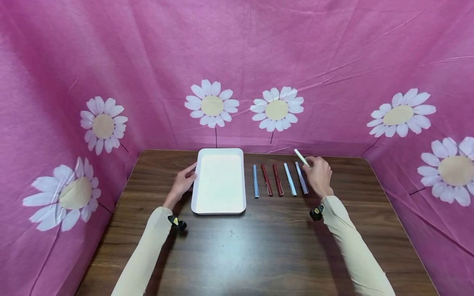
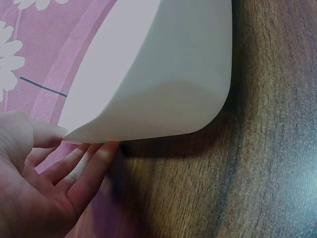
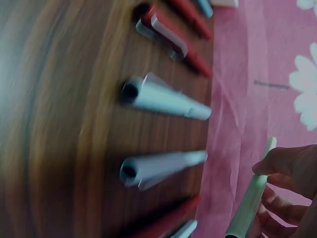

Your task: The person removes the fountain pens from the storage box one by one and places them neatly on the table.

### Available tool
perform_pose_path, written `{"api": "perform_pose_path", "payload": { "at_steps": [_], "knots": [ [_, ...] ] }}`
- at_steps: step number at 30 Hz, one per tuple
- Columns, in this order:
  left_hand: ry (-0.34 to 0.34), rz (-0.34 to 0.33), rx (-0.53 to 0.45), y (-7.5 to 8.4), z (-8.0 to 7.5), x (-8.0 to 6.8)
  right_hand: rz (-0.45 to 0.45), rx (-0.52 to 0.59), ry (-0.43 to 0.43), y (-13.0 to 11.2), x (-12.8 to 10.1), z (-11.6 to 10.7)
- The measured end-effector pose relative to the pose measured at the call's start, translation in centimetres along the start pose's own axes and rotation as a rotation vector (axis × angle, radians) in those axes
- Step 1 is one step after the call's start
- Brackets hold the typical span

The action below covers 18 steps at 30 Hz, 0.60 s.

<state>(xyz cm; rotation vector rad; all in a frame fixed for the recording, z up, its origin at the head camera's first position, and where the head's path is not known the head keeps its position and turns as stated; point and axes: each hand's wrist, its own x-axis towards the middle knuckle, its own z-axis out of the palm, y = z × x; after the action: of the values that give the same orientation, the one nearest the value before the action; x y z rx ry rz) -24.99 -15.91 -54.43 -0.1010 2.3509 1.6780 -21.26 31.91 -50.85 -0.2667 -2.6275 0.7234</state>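
Note:
My right hand (image 1: 319, 174) pinches a pale green pen (image 1: 301, 157) between thumb and fingers, raised above the far right of the table. In the right wrist view the pen (image 3: 250, 201) slants up past the thumb. Left of this hand lie a lavender pen (image 1: 301, 178), a light blue pen (image 1: 290, 179), two dark red pens (image 1: 278, 180) and a blue pen (image 1: 256, 181), side by side. My left hand (image 1: 182, 181) grips the left rim of a white tray (image 1: 194, 197), thumb on the edge and fingers beneath it in the left wrist view.
Another red pen (image 3: 166, 218) and a pale one (image 3: 185, 230) lie near the right hand, hidden in the head view. The brown wooden table (image 1: 229, 255) ends at a pink cloth (image 1: 237, 49) with daisies, hung behind and on both sides.

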Motion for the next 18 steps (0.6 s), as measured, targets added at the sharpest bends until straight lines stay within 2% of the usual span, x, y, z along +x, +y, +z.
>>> {"api": "perform_pose_path", "payload": {
  "at_steps": [7, 14, 18],
  "knots": [
    [-0.001, -0.005, -0.015, 0.1, 0.1, -0.1, 0.010, -0.035, 0.059, 2.9, -0.2, -0.9],
    [-0.008, -0.012, -0.007, 0.0, 0.0, 0.0, 0.058, -0.073, 0.044, 5.4, -0.6, -1.8],
    [-0.014, -0.016, -0.003, 0.1, 0.0, 0.1, 0.118, -0.086, 0.009, 6.6, -0.7, -2.3]
  ]
}}
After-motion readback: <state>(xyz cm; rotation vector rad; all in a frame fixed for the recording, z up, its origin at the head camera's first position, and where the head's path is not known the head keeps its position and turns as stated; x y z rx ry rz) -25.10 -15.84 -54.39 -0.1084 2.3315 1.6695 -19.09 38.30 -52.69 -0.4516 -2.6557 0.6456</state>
